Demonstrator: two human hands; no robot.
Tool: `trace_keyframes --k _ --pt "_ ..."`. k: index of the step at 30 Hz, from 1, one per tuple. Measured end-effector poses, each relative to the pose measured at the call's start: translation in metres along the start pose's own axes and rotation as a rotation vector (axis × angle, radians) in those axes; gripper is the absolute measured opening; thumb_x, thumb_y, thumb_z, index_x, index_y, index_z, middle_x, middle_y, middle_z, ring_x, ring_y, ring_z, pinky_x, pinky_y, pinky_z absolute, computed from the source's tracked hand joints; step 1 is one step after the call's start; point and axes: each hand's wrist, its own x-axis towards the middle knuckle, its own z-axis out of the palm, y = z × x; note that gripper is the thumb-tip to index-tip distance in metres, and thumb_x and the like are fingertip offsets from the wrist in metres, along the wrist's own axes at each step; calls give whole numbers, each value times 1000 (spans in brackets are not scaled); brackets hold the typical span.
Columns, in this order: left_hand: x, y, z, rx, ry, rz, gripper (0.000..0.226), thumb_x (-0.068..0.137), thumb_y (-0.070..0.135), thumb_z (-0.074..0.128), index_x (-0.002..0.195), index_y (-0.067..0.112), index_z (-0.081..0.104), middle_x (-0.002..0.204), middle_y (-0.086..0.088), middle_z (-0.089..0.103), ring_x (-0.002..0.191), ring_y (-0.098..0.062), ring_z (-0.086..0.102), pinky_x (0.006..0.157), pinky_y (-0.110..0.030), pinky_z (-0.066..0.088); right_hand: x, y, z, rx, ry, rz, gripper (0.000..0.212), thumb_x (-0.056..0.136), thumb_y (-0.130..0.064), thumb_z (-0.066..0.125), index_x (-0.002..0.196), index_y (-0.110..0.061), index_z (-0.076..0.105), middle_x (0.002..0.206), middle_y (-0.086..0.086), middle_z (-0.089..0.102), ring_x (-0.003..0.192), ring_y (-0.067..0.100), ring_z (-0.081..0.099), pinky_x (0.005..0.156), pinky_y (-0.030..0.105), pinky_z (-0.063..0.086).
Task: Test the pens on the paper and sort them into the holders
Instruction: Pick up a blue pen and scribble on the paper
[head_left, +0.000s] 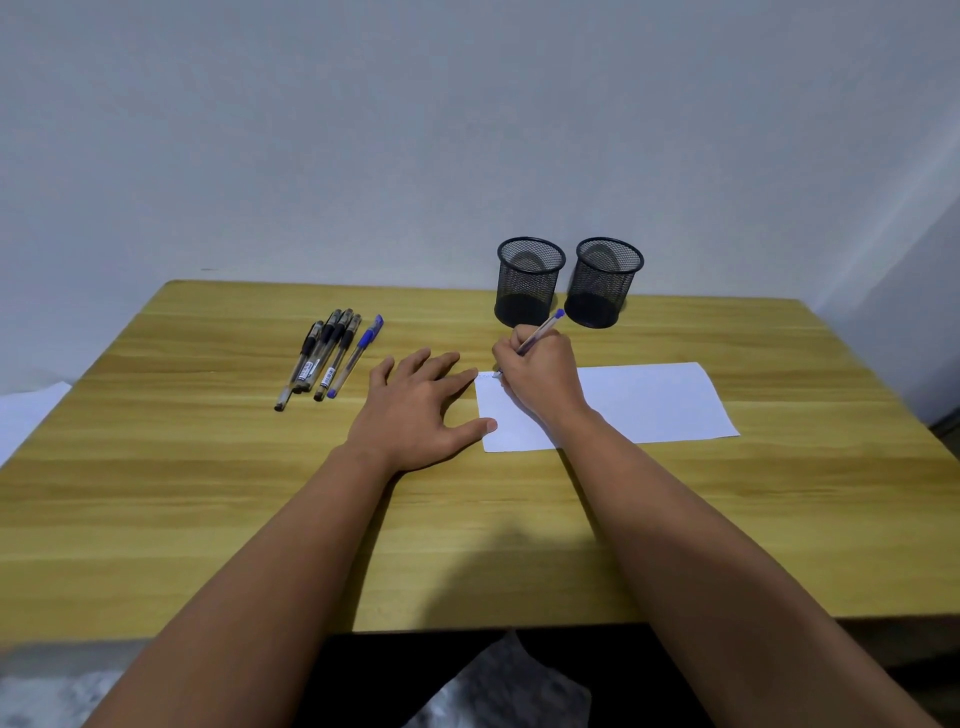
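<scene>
- Head view: right hand (540, 371) pinches blue pen (540, 330), tip down at the paper's (654, 400) far-left corner; long axis slants, capped end up and away toward the right.
- Left hand (421, 405) lies flat, fingers spread, thumb and a fingertip touching the paper's left edge.
- Five pens (330, 358) lie grouped to the left on table (208, 519), axes roughly parallel.
- Two black mesh holders (530, 280) stand behind the paper.
</scene>
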Motion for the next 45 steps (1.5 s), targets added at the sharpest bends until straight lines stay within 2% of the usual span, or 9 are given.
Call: trace_keyframes --k 7,13,18,23,29,34,37,41,45 --pt "1 -1 0 7 -10 1 84 79 91 32 150 47 40 164 13 31 154 -18 17 122 -56 10 -4 -6 -3 -36 12 -11 45 97 -13 65 57 -20 44 52 -4 41 56 21 46 56 34 41" --pt "2 -1 0 5 -10 -2 84 79 91 32 150 47 40 163 13 31 154 -18 17 122 -55 10 -5 -7 -4 -42 16 -8 42 97 -16 63 59 -16 46 54 3 44 58 37 52 55 43 47" --pt "1 -1 2 3 6 -1 83 79 91 33 149 47 42 162 14 33 153 -19 20 122 -55 11 -3 -6 -3 -38 0 -8 37 94 -20 59 62 -7 45 57 10 40 58 34 45 56 47 47" --pt "1 -1 1 5 3 4 84 79 91 32 149 46 41 163 13 32 154 -19 19 122 -56 10 -3 -8 -3 -30 7 11 42 98 -15 59 60 -17 42 56 1 39 58 23 43 56 41 43" --pt "1 0 0 -1 -14 -4 84 78 91 31 149 47 40 163 13 31 154 -18 18 122 -56 9 6 -13 -11 282 87 270 38 100 -6 60 66 -12 45 57 11 45 47 21 52 52 33 43" --pt "-1 1 -1 -6 -15 0 82 80 89 34 150 47 39 164 13 31 154 -19 17 122 -56 9 2 -25 -16 353 -20 269 30 105 -19 69 81 -5 59 61 14 55 45 15 55 48 28 45" --pt "-3 2 -3 -44 -15 8 82 82 87 39 153 45 34 164 12 30 154 -19 18 122 -55 10 4 -41 -24 368 131 192 40 104 -31 71 75 -9 55 58 10 55 44 14 52 46 28 43" --pt "-4 -5 -10 -259 179 -41 68 91 65 50 152 37 40 152 6 47 142 -21 39 114 -53 33 6 -56 -39 422 160 150 38 103 -26 74 73 -15 54 50 -5 54 42 11 47 46 23 41" --pt "1 -12 -17 -53 248 -194 53 87 52 53 129 22 66 119 -2 63 115 -30 55 90 -46 46 0 -68 -54 419 4 245 31 109 -33 62 88 -12 72 69 5 70 43 11 54 43 21 41"
